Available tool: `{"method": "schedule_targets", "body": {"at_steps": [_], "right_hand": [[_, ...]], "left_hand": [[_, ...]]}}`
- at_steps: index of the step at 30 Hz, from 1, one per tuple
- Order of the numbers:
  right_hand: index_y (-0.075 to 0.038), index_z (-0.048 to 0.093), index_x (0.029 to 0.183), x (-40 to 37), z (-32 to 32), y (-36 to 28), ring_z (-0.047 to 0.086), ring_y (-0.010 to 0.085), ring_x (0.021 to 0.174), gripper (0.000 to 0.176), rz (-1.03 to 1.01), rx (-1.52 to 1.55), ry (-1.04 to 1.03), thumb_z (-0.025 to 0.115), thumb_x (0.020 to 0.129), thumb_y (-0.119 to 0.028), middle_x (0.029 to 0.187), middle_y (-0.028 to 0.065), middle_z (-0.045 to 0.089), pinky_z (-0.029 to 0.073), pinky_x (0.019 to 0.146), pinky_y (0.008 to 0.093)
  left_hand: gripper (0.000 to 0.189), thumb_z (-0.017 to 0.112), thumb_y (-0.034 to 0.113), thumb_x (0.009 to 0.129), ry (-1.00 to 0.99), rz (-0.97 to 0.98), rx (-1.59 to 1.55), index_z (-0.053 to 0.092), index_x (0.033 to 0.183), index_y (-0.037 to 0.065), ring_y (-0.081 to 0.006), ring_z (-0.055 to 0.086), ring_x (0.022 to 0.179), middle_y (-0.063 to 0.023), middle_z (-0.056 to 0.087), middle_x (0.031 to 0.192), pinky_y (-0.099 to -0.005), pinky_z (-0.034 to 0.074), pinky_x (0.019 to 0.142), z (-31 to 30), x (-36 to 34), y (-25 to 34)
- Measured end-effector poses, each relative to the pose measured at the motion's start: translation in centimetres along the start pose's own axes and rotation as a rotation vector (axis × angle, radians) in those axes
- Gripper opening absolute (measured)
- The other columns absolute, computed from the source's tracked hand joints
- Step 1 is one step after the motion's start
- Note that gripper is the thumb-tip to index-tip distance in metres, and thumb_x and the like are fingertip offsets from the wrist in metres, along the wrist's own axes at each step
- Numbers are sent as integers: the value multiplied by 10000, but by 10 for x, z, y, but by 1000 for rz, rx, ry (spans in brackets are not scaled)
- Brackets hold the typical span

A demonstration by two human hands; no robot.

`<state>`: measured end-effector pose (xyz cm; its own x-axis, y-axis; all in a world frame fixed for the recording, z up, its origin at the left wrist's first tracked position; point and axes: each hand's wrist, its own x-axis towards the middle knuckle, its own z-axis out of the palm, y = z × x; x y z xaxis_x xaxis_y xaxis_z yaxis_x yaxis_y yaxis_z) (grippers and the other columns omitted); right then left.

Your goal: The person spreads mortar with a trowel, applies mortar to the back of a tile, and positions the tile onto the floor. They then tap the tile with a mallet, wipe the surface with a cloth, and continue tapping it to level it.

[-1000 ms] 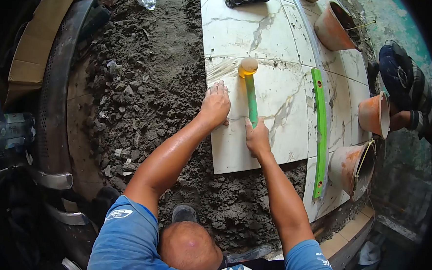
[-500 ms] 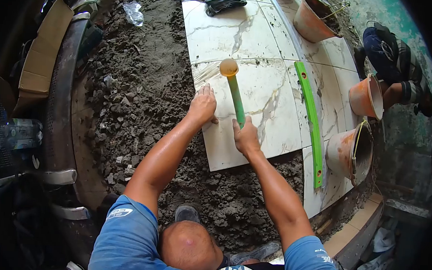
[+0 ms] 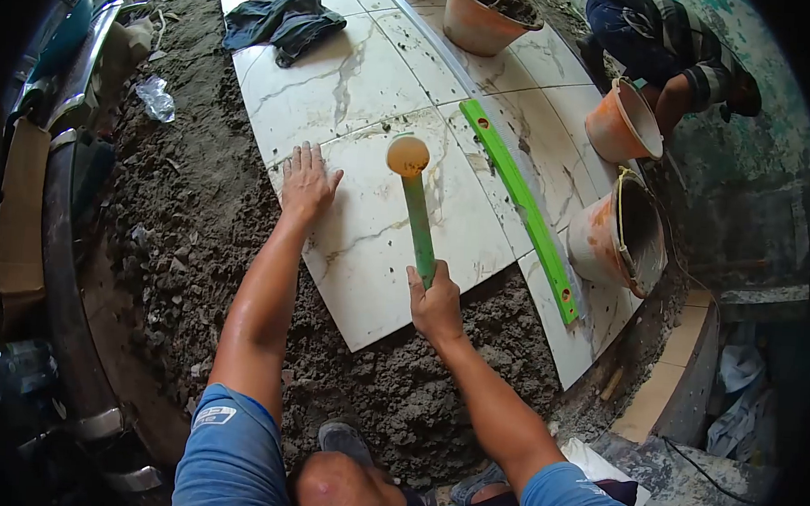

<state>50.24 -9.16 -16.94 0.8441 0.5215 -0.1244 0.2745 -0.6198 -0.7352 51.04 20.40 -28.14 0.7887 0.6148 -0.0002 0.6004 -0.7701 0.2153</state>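
My left hand [image 3: 308, 186] lies flat with its fingers spread on the left edge of a large white marbled tile [image 3: 378, 242]. It holds nothing. My right hand [image 3: 437, 302] is wrapped round the green handle of a mallet [image 3: 418, 217], near the tile's lower edge. The mallet's pale, yellowish round head is over the middle of the tile; whether it touches is unclear. To the right, a bright green level [image 3: 522, 204] lies along the neighbouring tiles.
Dark clumpy mortar [image 3: 195, 233] lies left of and below the tiles. Several mortar-stained buckets [image 3: 613, 126] stand at the right, with a co-worker [image 3: 664, 37] crouching beyond them. Dark cloth [image 3: 284, 19] rests on the upper tiles. A cardboard piece [image 3: 23, 205] stands far left.
The view has shifted, so the tiles sit further left. My left hand has moved up along the tile's edge and its fingers have spread. My right hand still holds the mallet, whose head now looks larger.
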Motion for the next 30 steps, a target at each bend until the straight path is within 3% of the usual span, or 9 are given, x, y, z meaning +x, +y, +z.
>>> {"method": "schedule_targets", "body": {"at_steps": [2, 5, 9, 16, 18, 30], "right_hand": [[20, 485, 989, 31, 7, 2, 614, 492, 748, 367, -20, 17, 100, 565, 949, -336, 751, 287, 618, 476, 615, 517], [30, 458, 1034, 90, 31, 32, 622, 487, 796, 393, 96, -146, 47, 551, 951, -343, 808, 300, 629, 493, 683, 524], [33, 430, 1084, 124, 15, 20, 623, 487, 851, 425, 198, -309, -77, 530, 953, -359, 877, 311, 638, 499, 772, 538], [21, 449, 1107, 141, 2, 28, 625, 484, 886, 427, 178, -279, -103, 530, 945, -366, 915, 318, 638, 502, 793, 538], [16, 459, 1105, 150, -5, 22, 627, 483, 888, 421, 182, -412, -259, 538, 937, -363, 908, 317, 640, 499, 797, 543], [17, 456, 1081, 171, -6, 30, 631, 484, 842, 414, 133, -341, -122, 543, 939, -363, 874, 310, 642, 506, 762, 536]], "left_hand": [[850, 438, 581, 913, -6, -40, 3, 271, 1461, -48, -343, 210, 1437, -208, 247, 1540, -463, 158, 1171, 18, 13, -2], [889, 407, 625, 904, 66, -77, 30, 254, 1471, -42, -334, 188, 1446, -206, 225, 1551, -443, 133, 1180, 17, 9, 1], [911, 424, 640, 889, 74, -80, 65, 260, 1468, -44, -332, 196, 1443, -208, 226, 1549, -443, 139, 1179, 14, 8, 2], [887, 424, 599, 906, -9, -97, 34, 227, 1473, -54, -329, 162, 1454, -210, 201, 1557, -444, 111, 1184, 6, 7, 4], [896, 431, 622, 895, 55, -81, 38, 263, 1464, -48, -334, 192, 1444, -208, 219, 1551, -446, 137, 1180, 7, 6, 5], [886, 430, 605, 904, 44, -80, 37, 237, 1472, -47, -328, 163, 1454, -203, 199, 1558, -445, 119, 1184, 7, 10, 3]]}}
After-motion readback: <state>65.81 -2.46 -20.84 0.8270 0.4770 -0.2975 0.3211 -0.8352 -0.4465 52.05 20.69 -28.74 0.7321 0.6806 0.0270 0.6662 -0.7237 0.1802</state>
